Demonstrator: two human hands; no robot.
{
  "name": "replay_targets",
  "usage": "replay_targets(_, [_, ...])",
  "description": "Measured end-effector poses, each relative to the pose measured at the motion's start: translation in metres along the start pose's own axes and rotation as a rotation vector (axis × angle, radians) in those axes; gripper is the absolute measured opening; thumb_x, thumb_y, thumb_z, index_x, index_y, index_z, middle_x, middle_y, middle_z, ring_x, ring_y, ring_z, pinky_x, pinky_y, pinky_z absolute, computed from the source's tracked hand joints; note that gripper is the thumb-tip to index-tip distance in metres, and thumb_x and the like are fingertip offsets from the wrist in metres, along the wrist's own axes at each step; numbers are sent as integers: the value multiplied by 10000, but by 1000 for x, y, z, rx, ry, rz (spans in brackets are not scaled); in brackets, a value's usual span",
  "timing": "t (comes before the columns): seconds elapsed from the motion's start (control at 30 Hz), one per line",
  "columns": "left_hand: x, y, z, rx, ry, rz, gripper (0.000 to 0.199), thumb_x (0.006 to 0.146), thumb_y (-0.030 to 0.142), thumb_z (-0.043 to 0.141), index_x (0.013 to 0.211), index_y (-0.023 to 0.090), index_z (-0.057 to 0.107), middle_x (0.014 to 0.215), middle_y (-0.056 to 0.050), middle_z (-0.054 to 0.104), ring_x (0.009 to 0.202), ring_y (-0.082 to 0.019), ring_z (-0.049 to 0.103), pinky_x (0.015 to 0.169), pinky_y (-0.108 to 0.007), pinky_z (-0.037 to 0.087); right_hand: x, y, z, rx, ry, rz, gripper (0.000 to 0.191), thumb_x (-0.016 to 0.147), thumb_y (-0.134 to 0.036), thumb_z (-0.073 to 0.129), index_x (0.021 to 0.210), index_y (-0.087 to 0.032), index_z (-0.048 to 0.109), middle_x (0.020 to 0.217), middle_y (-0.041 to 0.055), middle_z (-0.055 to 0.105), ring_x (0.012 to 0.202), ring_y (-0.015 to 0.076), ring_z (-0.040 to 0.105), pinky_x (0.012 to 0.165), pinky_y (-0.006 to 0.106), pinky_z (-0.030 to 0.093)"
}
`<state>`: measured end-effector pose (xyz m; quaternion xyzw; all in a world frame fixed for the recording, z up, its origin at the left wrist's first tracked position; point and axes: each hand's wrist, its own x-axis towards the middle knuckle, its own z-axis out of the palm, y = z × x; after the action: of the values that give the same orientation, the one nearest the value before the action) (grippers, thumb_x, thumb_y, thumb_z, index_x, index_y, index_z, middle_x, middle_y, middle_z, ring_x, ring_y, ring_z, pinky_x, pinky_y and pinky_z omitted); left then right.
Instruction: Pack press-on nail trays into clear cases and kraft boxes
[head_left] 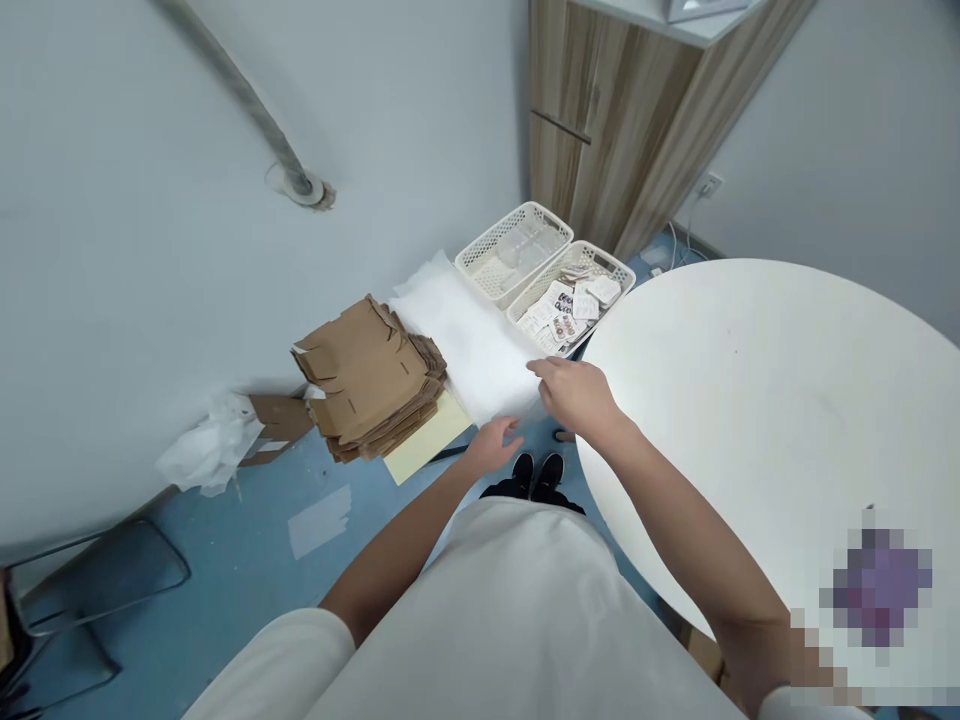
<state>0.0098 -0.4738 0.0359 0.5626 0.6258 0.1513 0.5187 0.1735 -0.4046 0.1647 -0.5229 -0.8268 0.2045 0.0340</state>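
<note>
My left hand (494, 447) is beside the near corner of a stack of thin white packing sheets (469, 340), its fingers apart with nothing visible in them. Over the right edge of that stack reaches my right hand (576, 393), index finger stretched out; its other fingers are partly hidden beneath it. I cannot tell whether either hand touches the sheets. Just beyond the right hand stands a white basket (517, 318) holding many small printed cards (568, 312). Left of the sheets lies a pile of flattened brown cardboard boxes (367, 375).
A second white basket (480, 285) holds clear plastic pieces. A round white table (750, 400) fills the right side. A wood-grain cabinet (630, 120) stands behind the baskets. White plastic wrap (214, 445) and a dark chair (97, 580) are at left on the blue floor.
</note>
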Motion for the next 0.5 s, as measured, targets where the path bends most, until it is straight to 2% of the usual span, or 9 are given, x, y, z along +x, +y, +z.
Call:
replay_targets(0.1, [18, 2, -6, 127, 10, 95, 422, 757, 332, 532, 1156, 197, 500, 1116, -79, 562, 960, -226, 543, 825, -351, 428, 16, 47, 26, -98, -46, 107, 330, 830, -183, 329, 1102, -192, 516, 989, 86, 585, 907, 214, 542, 704, 291, 365])
replay_targets(0.2, [42, 11, -10, 135, 48, 140, 433, 747, 336, 539, 1155, 199, 500, 1130, -79, 556, 936, -214, 546, 813, -333, 439, 28, 79, 47, -159, -64, 175, 301, 836, -209, 347, 1071, -184, 534, 1007, 104, 579, 926, 228, 529, 718, 301, 357])
replay_targets(0.37, [92, 37, -15, 28, 90, 150, 430, 730, 327, 561, 1135, 194, 509, 1132, -81, 557, 924, -202, 554, 807, -313, 443, 54, 100, 60, -162, -95, 233, 299, 817, -205, 394, 1086, -200, 523, 1031, 96, 580, 949, 224, 518, 743, 305, 351])
replay_targets(0.5, [140, 54, -20, -138, -17, 55, 496, 707, 301, 594, 1169, 173, 467, 1157, -108, 539, 971, -202, 550, 810, -297, 435, 81, 108, 65, -151, -111, 288, 368, 777, -184, 457, 1144, -191, 480, 1059, 101, 576, 980, 228, 511, 765, 306, 352])
